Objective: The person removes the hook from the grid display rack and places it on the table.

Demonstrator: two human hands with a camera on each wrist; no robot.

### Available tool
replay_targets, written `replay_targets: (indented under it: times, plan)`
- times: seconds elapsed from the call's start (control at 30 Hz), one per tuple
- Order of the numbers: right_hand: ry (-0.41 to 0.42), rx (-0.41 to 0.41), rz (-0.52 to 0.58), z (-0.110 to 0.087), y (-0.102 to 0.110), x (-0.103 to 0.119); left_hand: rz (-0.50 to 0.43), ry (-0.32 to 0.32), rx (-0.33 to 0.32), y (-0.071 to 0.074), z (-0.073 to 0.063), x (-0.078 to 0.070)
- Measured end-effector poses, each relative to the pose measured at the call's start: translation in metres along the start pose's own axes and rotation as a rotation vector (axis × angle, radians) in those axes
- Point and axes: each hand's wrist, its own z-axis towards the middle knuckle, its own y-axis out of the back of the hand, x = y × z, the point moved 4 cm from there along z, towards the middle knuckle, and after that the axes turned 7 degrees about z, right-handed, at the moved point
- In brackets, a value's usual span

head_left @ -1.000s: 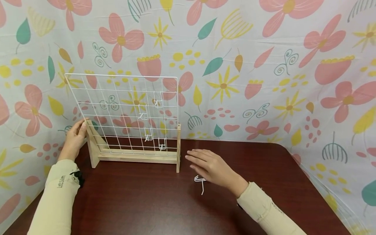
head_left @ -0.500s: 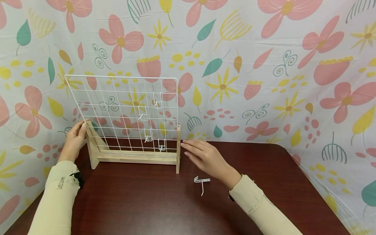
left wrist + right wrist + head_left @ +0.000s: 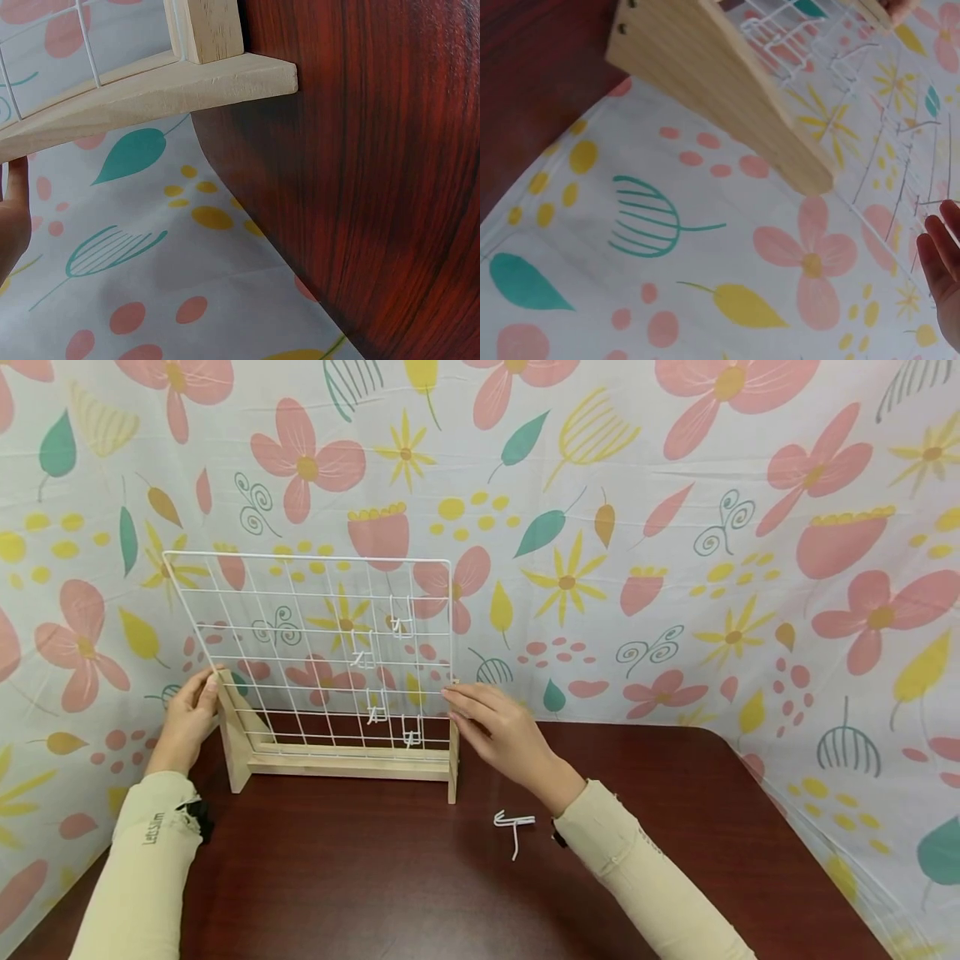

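Note:
A white wire grid panel (image 3: 307, 557) stands upright in a light wooden stand (image 3: 352, 768) on the table. Around the top of the stand's left side piece, my left hand (image 3: 183, 722) grips with thumb and fingers; the left wrist view shows only part of this hand (image 3: 11, 225). Several white wire hooks hang on the right half of the grid, the lowest hook (image 3: 412, 737) near its bottom. With fairly straight fingers, my right hand (image 3: 502, 735) is at the top of the right side piece (image 3: 735, 97); contact is unclear. One loose white hook (image 3: 515, 821) lies below that hand.
The dark red-brown table (image 3: 360, 877) has a rounded far right corner. Behind it and at both sides hangs a white cloth (image 3: 570, 652) with flowers and leaves, close to the back of the stand.
My right hand has moved left and up from above the loose hook to the stand's right side piece. The left hand keeps its grip, and the stand and hooks stay put.

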Motion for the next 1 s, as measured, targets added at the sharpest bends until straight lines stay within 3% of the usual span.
replay_targets:
  times: [0.33, 0.67, 1.0]
  plan:
    - [-0.058, -0.115, 0.026, 0.027, -0.006, -0.002, 0.043, 0.013, -0.003, 0.000, -0.002, -0.001]
    - [-0.135, -0.223, 0.067, 0.047, -0.012, -0.005, -0.103, 0.006, 0.004, -0.001, 0.000, -0.001]
    - [-0.227, -0.342, 0.085, 0.056, -0.026, -0.010, -0.107, 0.003, -0.001, 0.000, -0.001, 0.001]
